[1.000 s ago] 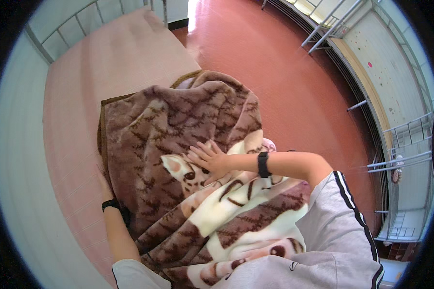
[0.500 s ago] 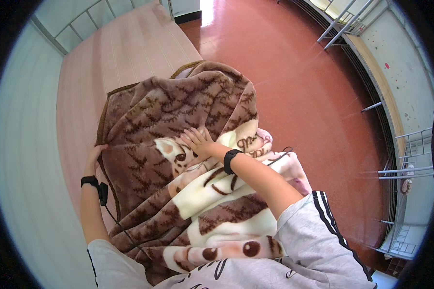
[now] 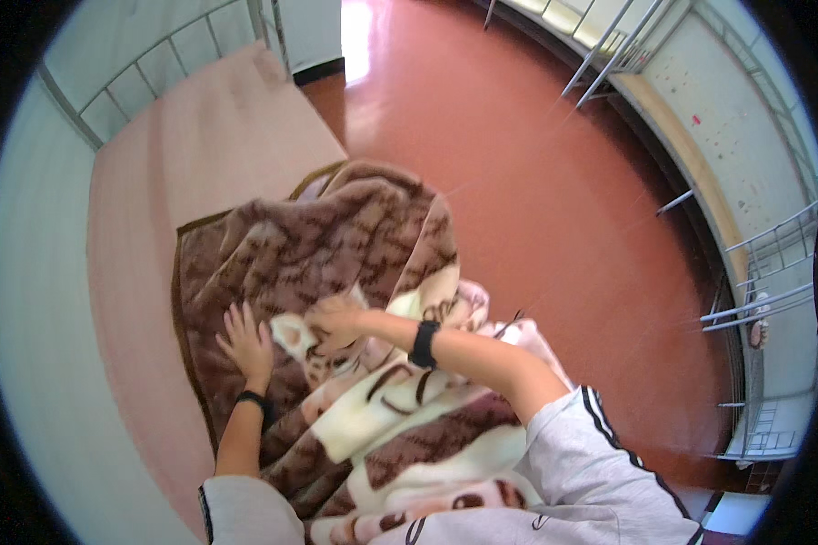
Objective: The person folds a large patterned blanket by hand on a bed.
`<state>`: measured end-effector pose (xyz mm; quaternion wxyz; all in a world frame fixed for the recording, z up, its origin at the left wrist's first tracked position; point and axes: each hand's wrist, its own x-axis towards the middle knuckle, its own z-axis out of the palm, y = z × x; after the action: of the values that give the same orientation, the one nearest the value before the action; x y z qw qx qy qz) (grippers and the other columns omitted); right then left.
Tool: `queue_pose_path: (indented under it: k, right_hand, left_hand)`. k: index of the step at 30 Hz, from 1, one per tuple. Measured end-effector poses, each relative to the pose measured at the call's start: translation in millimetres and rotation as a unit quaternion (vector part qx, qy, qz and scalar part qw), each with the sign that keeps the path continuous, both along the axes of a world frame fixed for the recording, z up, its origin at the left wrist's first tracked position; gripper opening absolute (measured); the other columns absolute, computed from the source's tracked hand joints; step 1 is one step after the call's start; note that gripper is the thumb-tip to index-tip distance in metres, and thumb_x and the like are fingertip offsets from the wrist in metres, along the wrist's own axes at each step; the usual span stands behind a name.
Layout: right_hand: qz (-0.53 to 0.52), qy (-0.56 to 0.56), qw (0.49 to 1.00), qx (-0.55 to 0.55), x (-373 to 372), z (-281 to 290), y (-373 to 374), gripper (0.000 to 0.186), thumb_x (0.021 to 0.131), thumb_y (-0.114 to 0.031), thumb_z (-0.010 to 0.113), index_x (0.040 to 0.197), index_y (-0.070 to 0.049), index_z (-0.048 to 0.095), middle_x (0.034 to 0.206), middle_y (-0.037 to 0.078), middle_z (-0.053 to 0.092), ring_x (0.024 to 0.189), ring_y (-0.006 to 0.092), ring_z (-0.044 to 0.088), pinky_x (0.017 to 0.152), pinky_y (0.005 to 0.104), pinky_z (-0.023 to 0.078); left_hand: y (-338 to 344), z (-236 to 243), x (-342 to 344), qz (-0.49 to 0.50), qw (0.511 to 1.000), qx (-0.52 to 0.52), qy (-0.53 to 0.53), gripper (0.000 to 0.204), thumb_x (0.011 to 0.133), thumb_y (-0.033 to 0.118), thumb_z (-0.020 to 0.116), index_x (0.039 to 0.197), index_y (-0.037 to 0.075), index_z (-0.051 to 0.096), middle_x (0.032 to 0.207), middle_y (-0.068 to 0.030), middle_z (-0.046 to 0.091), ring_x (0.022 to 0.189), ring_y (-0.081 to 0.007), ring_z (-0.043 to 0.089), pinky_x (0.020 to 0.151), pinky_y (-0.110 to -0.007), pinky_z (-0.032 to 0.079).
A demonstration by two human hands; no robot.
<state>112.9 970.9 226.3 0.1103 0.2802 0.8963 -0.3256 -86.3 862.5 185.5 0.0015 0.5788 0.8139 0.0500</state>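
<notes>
A thick plush blanket (image 3: 400, 436), brown with branch patterns and a cream animal face, lies bunched and folded over the near part of a pink-sheeted bed (image 3: 154, 173). My left hand (image 3: 245, 341) rests on the brown area near the blanket's left side, fingers spread. Just right of it, on the animal's pale ear and face, is my right hand (image 3: 336, 322); its fingers look bent downward but are blurred, so their grip is unclear. Both wrists wear black bands. The lower folds reach my grey-shirted body.
A metal headboard (image 3: 145, 86) stands at the far end, beside a pale wall (image 3: 36, 318) on the left. Red floor (image 3: 554, 209) runs to the right of the bed. Along the right are metal bunk frames (image 3: 773, 254) and a wooden board (image 3: 677, 127).
My left hand has come from the blanket's left edge onto its top, fingers now spread. My right hand has shifted slightly and bent its fingers. The blanket sits lower in the picture.
</notes>
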Motion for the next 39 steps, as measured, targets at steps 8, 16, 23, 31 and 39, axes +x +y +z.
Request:
queue_pose_path:
  k: [8, 16, 23, 31, 39]
  right_hand:
    - [-0.248, 0.204, 0.935, 0.154, -20, 30, 173, 0.023, 0.075, -0.009, 0.053, 0.096, -0.001, 0.059, 0.086, 0.019, 0.061, 0.085, 0.0348, 0.058, 0.075, 0.0388, 0.046]
    - [0.081, -0.134, 0.971, 0.179, -37, -13, 169, 0.053, 0.072, -0.041, 0.064, 0.112, -0.008, 0.057, 0.105, 0.012, 0.059, 0.099, 0.0291, 0.054, 0.083, 0.0396, 0.040]
    - [-0.143, 0.055, 0.948, 0.278, -57, 7, 212, 0.025, 0.072, -0.018, 0.061, 0.093, -0.005, 0.062, 0.096, 0.012, 0.060, 0.096, 0.0325, 0.055, 0.080, 0.0419, 0.044]
    - [-0.221, 0.245, 0.885, 0.328, 4, -4, 251, 0.035, 0.077, -0.014, 0.053, 0.110, -0.003, 0.050, 0.116, 0.019, 0.049, 0.103, 0.0371, 0.049, 0.086, 0.0421, 0.042]
    - [-0.450, -0.054, 0.818, -0.354, 218, -80, 130, 0.085, 0.080, -0.070, 0.031, 0.138, -0.008, 0.025, 0.137, 0.021, 0.030, 0.124, 0.0325, 0.033, 0.100, 0.0443, 0.032]
  left_hand:
    - [-6, -20, -9, -0.013, 0.998, 0.039, 0.042, 0.050, 0.087, 0.023, 0.035, 0.135, 0.014, 0.033, 0.143, -0.0085, 0.026, 0.131, -0.0272, 0.021, 0.104, -0.053, 0.007]
    - [-8, -24, -17, -0.018, 0.998, 0.043, 0.048, 0.051, 0.084, 0.020, 0.038, 0.134, 0.014, 0.035, 0.142, -0.0094, 0.027, 0.131, -0.0276, 0.022, 0.104, -0.053, 0.009]
    - [-11, -26, -19, -0.003, 0.998, 0.043, 0.056, 0.050, 0.084, 0.020, 0.035, 0.134, 0.014, 0.036, 0.141, -0.0098, 0.029, 0.130, -0.0281, 0.024, 0.104, -0.053, 0.008]
    - [-10, -29, -19, -0.014, 0.996, 0.059, 0.063, 0.052, 0.082, 0.020, 0.038, 0.134, 0.014, 0.035, 0.140, -0.0093, 0.030, 0.130, -0.0272, 0.025, 0.104, -0.052, 0.009]
    - [-8, -38, -18, -0.017, 0.996, 0.062, 0.067, 0.051, 0.084, 0.022, 0.034, 0.135, 0.016, 0.034, 0.142, -0.0075, 0.028, 0.130, -0.0260, 0.024, 0.105, -0.051, 0.009]
